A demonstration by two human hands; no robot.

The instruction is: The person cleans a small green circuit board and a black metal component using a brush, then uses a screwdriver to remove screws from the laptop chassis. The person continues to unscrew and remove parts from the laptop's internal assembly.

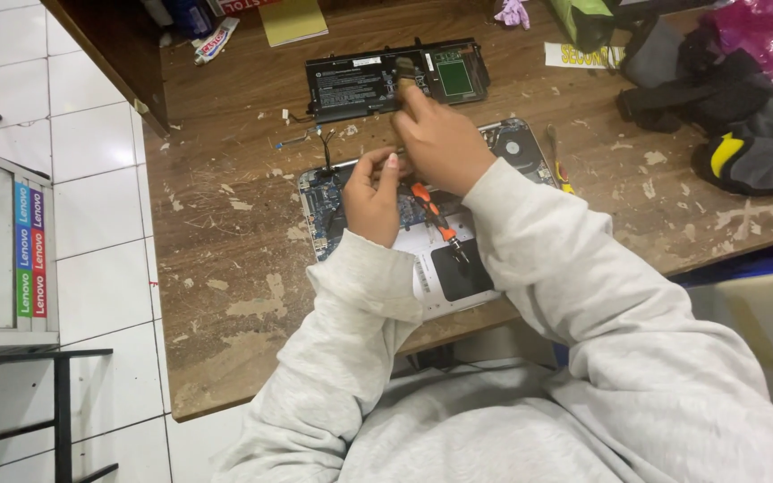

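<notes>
We see an opened laptop [494, 148] lying bottom-up, its circuit board and fan bared, at the near edge of the bench [225, 268]. Our left hand [371, 201] pinches something small over the board, and our right hand [440, 143] grips a brush [404, 73]. An orange screwdriver [436, 224] rests on the laptop; the black battery [395, 79] lies just beyond. The bench is worn, chipped wood above white floor tiles [91, 179].

Worn wooden table [225, 268], scuffed and flaky; opened laptop [458, 268] at centre, black battery [386, 79] above it, yellow pad [293, 20] top, dark clothes [717, 98] upper right.
</notes>
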